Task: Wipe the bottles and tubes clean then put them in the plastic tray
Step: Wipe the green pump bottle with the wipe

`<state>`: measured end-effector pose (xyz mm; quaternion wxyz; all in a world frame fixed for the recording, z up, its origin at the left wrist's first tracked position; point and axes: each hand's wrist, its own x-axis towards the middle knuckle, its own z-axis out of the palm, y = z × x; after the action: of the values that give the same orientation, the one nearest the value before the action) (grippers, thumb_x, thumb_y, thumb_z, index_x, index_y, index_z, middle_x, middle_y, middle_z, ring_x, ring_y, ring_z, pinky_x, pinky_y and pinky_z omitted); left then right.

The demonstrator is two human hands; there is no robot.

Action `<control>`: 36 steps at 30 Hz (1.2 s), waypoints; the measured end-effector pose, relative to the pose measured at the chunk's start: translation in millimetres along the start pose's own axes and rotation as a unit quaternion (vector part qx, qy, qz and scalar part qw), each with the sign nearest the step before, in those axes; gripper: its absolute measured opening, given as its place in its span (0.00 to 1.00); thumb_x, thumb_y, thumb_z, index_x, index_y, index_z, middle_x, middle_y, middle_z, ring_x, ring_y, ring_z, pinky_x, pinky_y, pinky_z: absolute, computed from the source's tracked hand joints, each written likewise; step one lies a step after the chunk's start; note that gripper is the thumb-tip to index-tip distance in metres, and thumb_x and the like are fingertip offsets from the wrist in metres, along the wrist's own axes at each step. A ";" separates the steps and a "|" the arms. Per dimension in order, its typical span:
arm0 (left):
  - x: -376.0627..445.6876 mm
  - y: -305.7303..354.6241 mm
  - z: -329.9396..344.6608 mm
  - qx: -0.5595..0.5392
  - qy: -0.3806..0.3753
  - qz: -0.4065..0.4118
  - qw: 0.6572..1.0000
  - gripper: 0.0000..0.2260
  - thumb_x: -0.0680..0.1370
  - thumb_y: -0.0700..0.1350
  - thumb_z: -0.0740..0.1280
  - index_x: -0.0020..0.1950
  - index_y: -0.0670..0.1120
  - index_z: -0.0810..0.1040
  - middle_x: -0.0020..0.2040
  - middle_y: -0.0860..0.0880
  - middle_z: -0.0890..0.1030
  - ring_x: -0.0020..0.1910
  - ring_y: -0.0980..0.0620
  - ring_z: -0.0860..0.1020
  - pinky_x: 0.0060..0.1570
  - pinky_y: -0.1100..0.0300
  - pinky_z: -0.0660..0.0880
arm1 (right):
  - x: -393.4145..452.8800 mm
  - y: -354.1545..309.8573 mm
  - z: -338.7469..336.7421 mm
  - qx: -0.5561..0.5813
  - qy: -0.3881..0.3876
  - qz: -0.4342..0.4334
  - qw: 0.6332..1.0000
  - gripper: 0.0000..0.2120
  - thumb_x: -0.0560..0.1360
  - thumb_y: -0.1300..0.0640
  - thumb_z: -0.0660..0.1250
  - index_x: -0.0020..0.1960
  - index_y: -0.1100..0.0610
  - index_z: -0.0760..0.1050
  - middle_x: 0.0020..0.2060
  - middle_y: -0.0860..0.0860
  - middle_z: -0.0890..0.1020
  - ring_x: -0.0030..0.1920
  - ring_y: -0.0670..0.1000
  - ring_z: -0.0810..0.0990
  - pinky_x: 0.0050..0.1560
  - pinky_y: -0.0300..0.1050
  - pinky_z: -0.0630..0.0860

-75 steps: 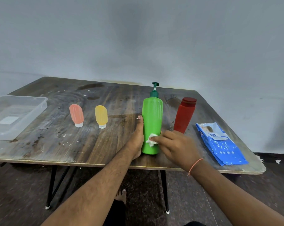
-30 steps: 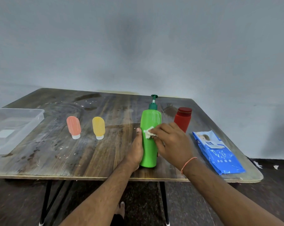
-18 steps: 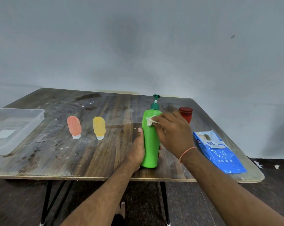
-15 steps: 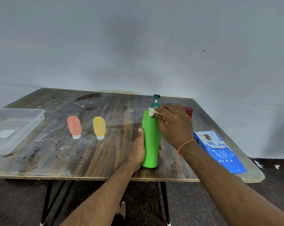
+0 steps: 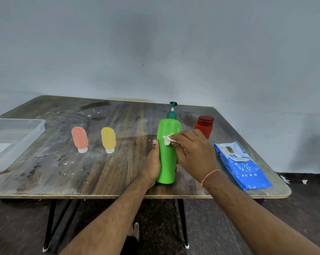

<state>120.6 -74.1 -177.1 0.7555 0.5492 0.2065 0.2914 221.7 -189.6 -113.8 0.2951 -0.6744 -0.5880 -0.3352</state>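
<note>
Left hand is gripping the upright green plastic pump bottle near the desk's front edge; right hand's fingers are pinching the small white wipe — best rubbing firmly, turning the bottle.

Glossy green plastic bottle, worn wooden table

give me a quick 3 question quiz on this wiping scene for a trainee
1. True or false: the plastic tray already holds a bottle.
2. Which hand holds the white wipe? A) left B) right
3. Fill in: the left hand steadies the ___ pump bottle.

Key:
1. False; the tray shows no bottle, and the pink tube, yellow tube and red bottle stand on the table.
2. B, the right hand.
3. green
</note>
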 end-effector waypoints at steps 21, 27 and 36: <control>2.3 -1.7 -1.7 0.005 -0.004 -0.019 1.000 0.33 0.86 0.65 0.43 0.59 0.49 0.84 0.51 0.43 0.89 0.47 0.46 0.87 0.48 0.50 0.84 | -47.8 -13.8 10.1 0.141 0.020 0.167 0.976 0.07 0.79 0.56 0.74 0.57 0.50 0.85 0.52 0.42 0.86 0.48 0.49 0.81 0.51 0.46 0.78; 2.7 -1.4 -2.4 -0.035 -0.030 -0.015 0.999 0.41 0.81 0.71 0.45 0.58 0.40 0.84 0.46 0.33 0.84 0.36 0.39 0.83 0.38 0.51 0.82 | -8.6 -5.4 14.8 0.155 0.066 0.209 0.963 0.08 0.80 0.53 0.73 0.58 0.50 0.85 0.51 0.43 0.86 0.50 0.48 0.82 0.51 0.50 0.80; 8.6 -5.1 -7.8 -0.110 -0.034 -0.015 0.993 0.36 0.81 0.70 0.49 0.57 0.47 0.89 0.58 0.37 0.85 0.51 0.41 0.86 0.52 0.47 0.83 | -44.3 -21.7 21.2 0.195 0.054 0.201 0.958 0.07 0.80 0.55 0.73 0.57 0.51 0.84 0.50 0.43 0.85 0.49 0.48 0.84 0.48 0.54 0.82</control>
<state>123.2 -64.0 -184.3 0.8223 0.4691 0.1551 0.2822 198.7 -196.3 -161.8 0.5136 -0.6889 -0.4774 -0.1838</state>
